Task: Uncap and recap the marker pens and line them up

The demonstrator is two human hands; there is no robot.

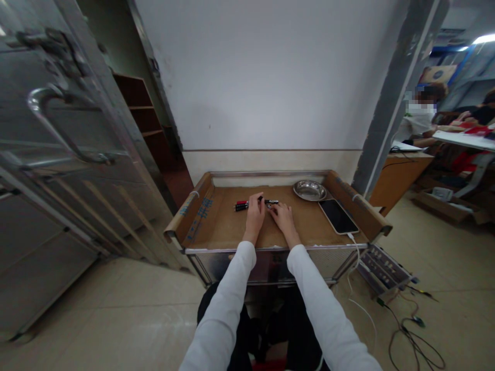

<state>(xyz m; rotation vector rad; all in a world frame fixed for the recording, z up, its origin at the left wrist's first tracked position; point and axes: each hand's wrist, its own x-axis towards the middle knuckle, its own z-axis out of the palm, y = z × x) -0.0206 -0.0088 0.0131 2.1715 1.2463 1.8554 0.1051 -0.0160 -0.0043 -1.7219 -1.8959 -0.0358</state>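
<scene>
My left hand [255,211] rests over a small group of pens, its fingers closed around what looks like a dark pen. Out from its left side stick the ends of a red pen [242,202] and several black pens [241,207]. Beyond the fingertips, a black and silver pen [273,201] points to the right. My right hand [284,217] is close beside the left, fingertips pinched together near a small shiny part; what they grip is too small to make out. Both hands are low over the brown cardboard lining [220,226] of the table.
A round metal dish [310,190] sits at the back right of the table. In front of it lies a phone [339,216] with a white cable [356,250]. Raised padded edges flank the table. A metal box [386,270] and cables are on the floor; people sit farther right.
</scene>
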